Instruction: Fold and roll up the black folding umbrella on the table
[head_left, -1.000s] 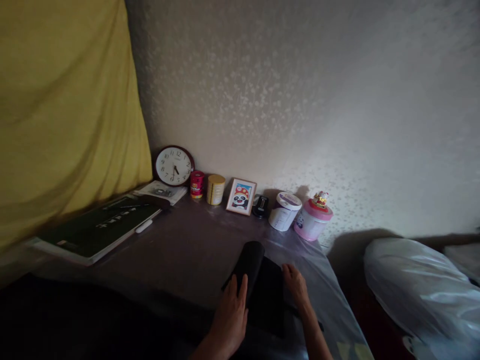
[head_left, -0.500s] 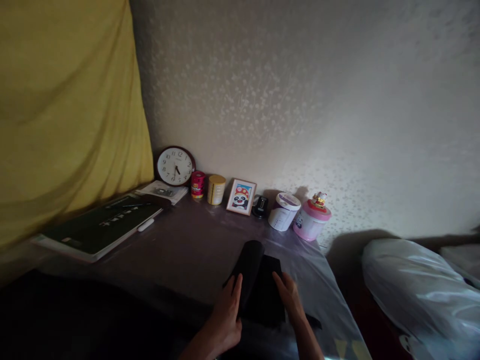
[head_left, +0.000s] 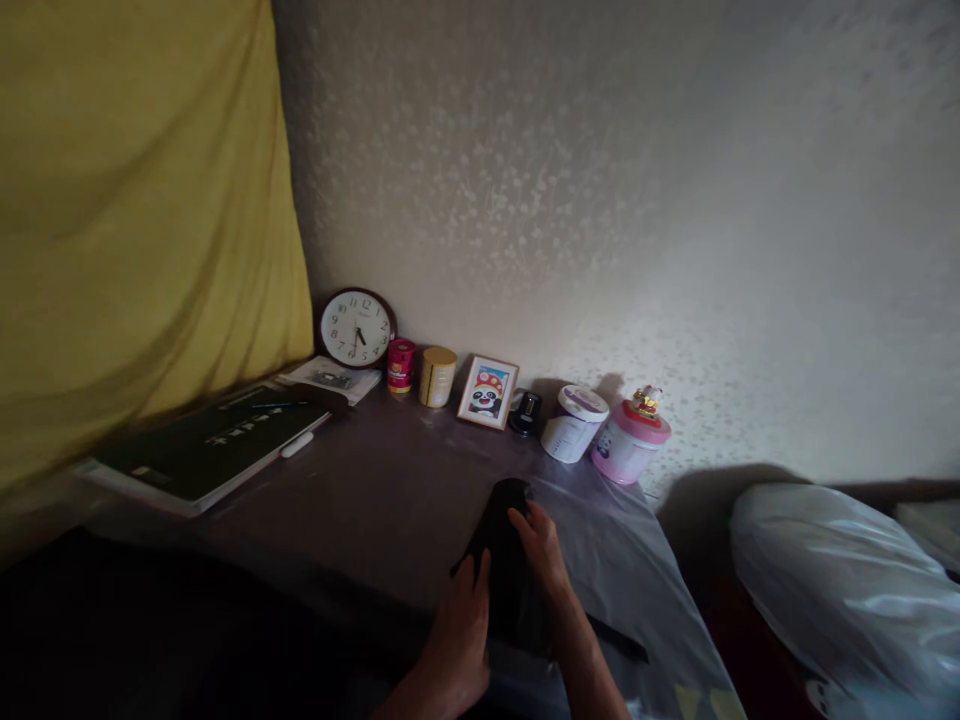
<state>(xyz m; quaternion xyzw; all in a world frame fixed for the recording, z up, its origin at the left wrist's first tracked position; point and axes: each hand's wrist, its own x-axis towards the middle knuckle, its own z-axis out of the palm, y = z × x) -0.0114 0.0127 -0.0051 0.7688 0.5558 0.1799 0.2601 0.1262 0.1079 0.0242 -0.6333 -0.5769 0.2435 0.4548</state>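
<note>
A dark black item [head_left: 501, 525], which looks like folded cloth or a soft case, lies near the front of the table. Around its left edge my left hand [head_left: 459, 630] is closed, gripping its near side. My right hand [head_left: 541, 545] has its fingers closed on the item's upper right edge. A narrow black strip like a strap [head_left: 619, 640] sticks out to the right behind my right forearm; whether it joins the item I cannot tell. The item's lower part is lost in shadow between my wrists.
Along the wall stand a clock [head_left: 357, 328], a red can [head_left: 400, 366], a yellow can [head_left: 437, 378], a framed panda picture [head_left: 487, 392], a white tub [head_left: 574, 425] and a pink tub [head_left: 628, 445]. A large green-covered book [head_left: 217, 440] lies left. A plastic-wrapped bundle [head_left: 840, 580] sits right.
My right hand has moved up and left onto the black item's top. The flap that stood apart on the right is now folded over against the rest. My left hand stays at the left edge.
</note>
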